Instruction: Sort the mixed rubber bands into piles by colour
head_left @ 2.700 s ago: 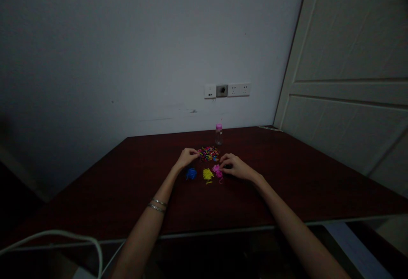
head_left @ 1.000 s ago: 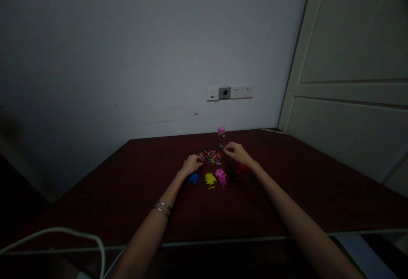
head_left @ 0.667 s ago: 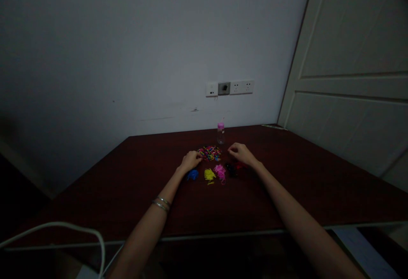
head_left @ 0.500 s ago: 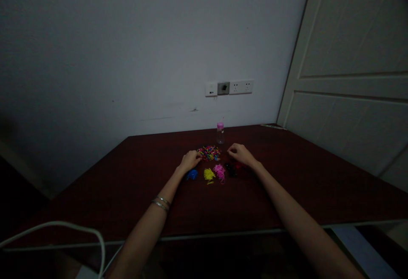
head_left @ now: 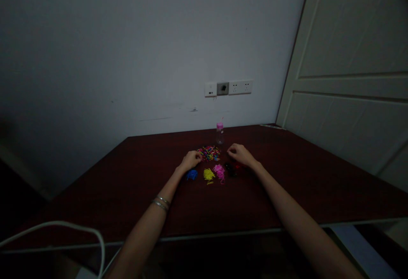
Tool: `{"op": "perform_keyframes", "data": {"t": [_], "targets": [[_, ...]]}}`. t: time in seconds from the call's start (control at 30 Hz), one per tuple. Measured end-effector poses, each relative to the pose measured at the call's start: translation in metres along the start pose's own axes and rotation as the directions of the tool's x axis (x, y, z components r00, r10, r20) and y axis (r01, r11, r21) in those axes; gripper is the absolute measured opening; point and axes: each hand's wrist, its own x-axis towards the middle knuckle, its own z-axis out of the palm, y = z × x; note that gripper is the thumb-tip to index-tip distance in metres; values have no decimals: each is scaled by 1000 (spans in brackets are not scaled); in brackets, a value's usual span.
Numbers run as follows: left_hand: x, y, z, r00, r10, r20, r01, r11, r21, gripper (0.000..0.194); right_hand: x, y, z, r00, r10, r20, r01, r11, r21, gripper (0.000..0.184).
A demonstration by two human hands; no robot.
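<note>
Starting with the left hand, what is on record?

It rests at the left edge of the mixed heap, a loose spread of small, thin pieces in many colours. Its fingers are bent inward and touch, or nearly touch, that edge.

And the right hand?

Just beside the heap on the right, a narrow gap apart from it, with the fingers curled and the thumb drawn toward them. Light is low and the pieces are small, so I cannot make out whether either hand pinches one.

What lies nearer the person?

Single-colour piles, in a row on the dark red surface. From left to right: the blue pile near the left wrist, the yellow pile, the pink pile just beside it, the black pile, and a bit of red close by the right wrist.

Other items?

A clear bottle with a pink lid stands upright beyond the heap. Two bangles circle the left forearm.
</note>
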Motion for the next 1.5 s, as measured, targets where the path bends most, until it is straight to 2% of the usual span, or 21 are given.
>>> {"op": "perform_keyframes", "data": {"t": [0.23,0.43,0.77,1.03,1.17,1.27,1.4,1.5], "targets": [[4,-5,4,999,-6,-32,5,999,-36,20,-1,-2,-1,1000,-20,-7,20,1000,-7,21],[4,-3,4,1000,-9,-11,8,999,-39,21,-1,-2,0,1000,-3,12,3,1000,-5,21],[7,-4,10,998,47,-32,-49,998,-49,19,0,-1,3,1000,1,10,-1,1000,-13,21],[6,4,0,996,47,-75,-57,987,-148,21,0,0,2,1000,9,-6,-8,1000,24,21],[6,13,-8,990,56,-132,-85,970,-227,21,1,-6,0,999,-22,-46,27,995,95,20],[5,21,-13,986,61,-154,-103,954,-283,22,1,-19,-1,995,-42,-90,61,974,216,20],[0,36,-15,988,101,-114,-133,938,-322,21,1,-42,-3,995,-57,-77,83,909,408,23],[-5,46,-15,987,136,-81,-156,930,-333,21,1,-54,-4,996,-77,-52,93,865,493,23]]}}
